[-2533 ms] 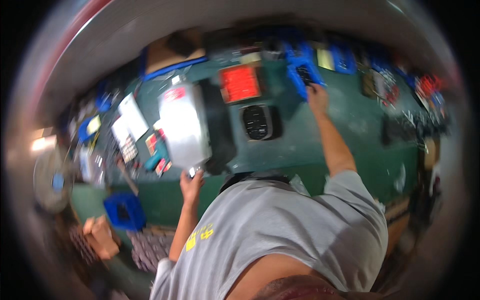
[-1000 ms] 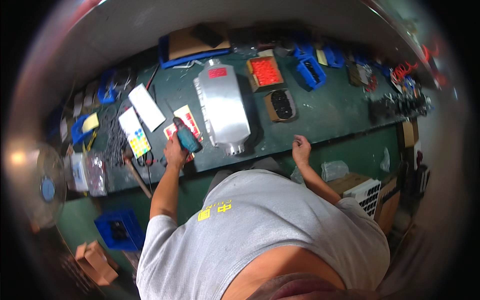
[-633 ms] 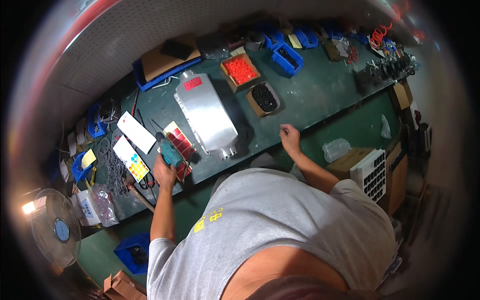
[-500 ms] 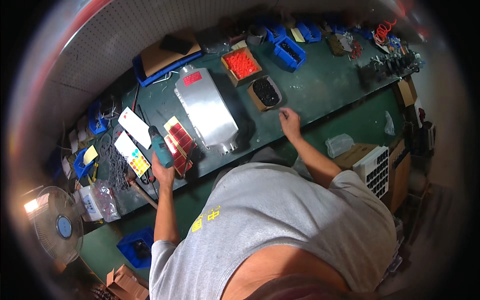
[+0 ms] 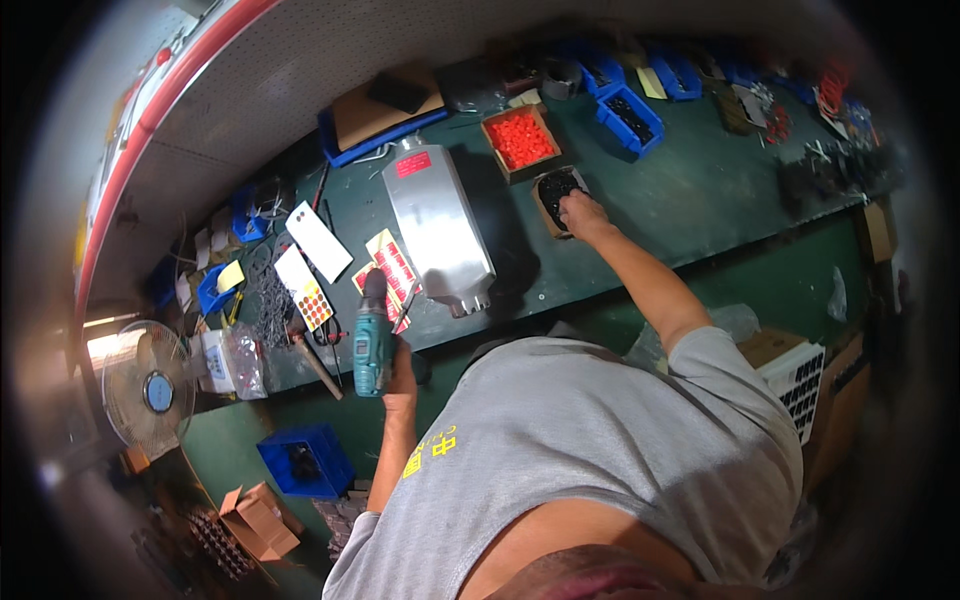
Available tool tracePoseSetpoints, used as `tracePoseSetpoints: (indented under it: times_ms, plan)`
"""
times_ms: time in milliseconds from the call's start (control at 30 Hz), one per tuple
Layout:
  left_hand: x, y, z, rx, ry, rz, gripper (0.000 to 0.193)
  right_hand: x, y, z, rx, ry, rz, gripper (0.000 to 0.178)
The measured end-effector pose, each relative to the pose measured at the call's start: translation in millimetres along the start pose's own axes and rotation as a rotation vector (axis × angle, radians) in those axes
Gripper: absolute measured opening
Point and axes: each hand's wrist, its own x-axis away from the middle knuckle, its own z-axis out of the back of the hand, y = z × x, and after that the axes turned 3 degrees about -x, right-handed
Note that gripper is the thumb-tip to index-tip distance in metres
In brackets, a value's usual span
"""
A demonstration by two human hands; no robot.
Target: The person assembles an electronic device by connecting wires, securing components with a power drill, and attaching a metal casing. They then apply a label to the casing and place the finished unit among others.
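Seemingly for reach, the box [image 5: 546,214] sits right of the casing [image 5: 440,225]; our right hand [image 5: 583,214] dips in curled, hold unclear; our left hand [image 5: 400,378] clasps the drill [image 5: 372,345].

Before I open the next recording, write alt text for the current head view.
A person's left hand holds a teal power drill near the front edge of a green workbench; the right hand reaches into a cardboard box of black parts. Between them lies a silver metal housing with a red label.

Teal-black drill [image 5: 373,350]; silver housing [image 5: 437,220], red label [image 5: 413,164]; black small parts [image 5: 554,186].
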Motion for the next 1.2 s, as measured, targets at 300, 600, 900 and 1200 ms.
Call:
tracePoseSetpoints:
  times_ms: [300,600,900,1200]
  plan:
    - [36,58,-29,-0.026,-0.197,-0.115,0.014,0,25,-12,-0.766,0.274,-0.072,0.011]
    - [52,62,-14,0.254,-0.384,0.046,0.033,59,-35,24,-1.498,0.066,-0.138,0.016]
    - [7,49,29,0.35,-0.63,0.168,0.029,103,-112,42,-1.542,-0.049,-0.034,0.028]
    - [-24,15,79,0.353,-0.687,0.21,0.029,121,-176,17,-1.433,-0.026,-0.012,0.027]
